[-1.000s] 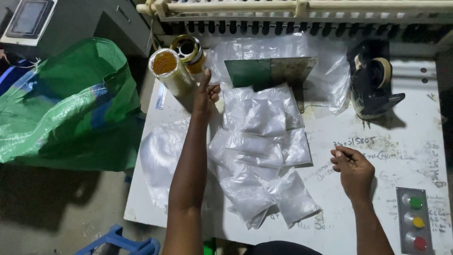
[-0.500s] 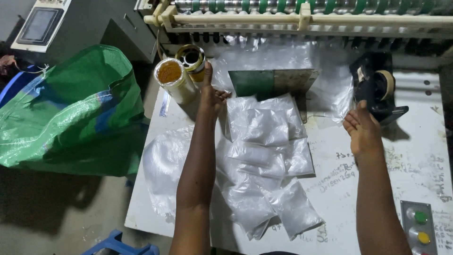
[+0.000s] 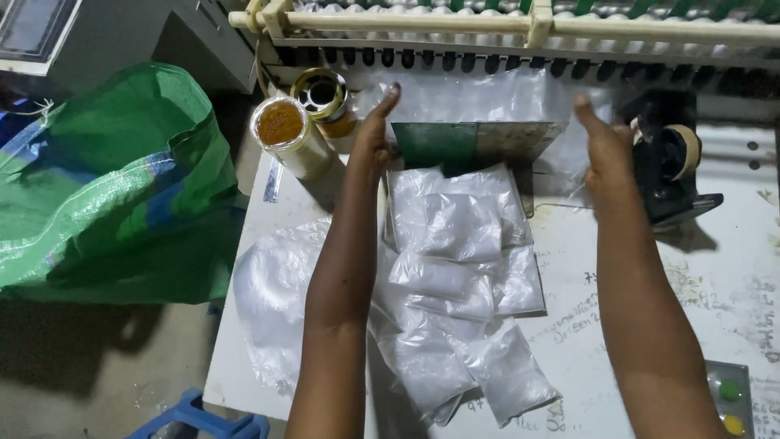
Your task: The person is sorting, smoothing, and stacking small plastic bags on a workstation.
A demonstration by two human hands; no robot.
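Both my arms reach forward over a white table. My left hand is raised with fingers apart at the left end of a green metal plate, holding nothing. My right hand is up near the plate's right end, fingers apart, over a clear plastic sheet. Between my forearms lies a pile of several small clear bags of white powder.
Two tape rolls stand at the table's back left corner. A black tape dispenser sits at the right. A large green woven sack lies on the floor to the left. A machine rail with pegs runs along the back. Coloured buttons sit at lower right.
My right hand rose from the table surface and moved forward to the plate's right end. My left hand stayed near the plate's left end. The camera moved closer.
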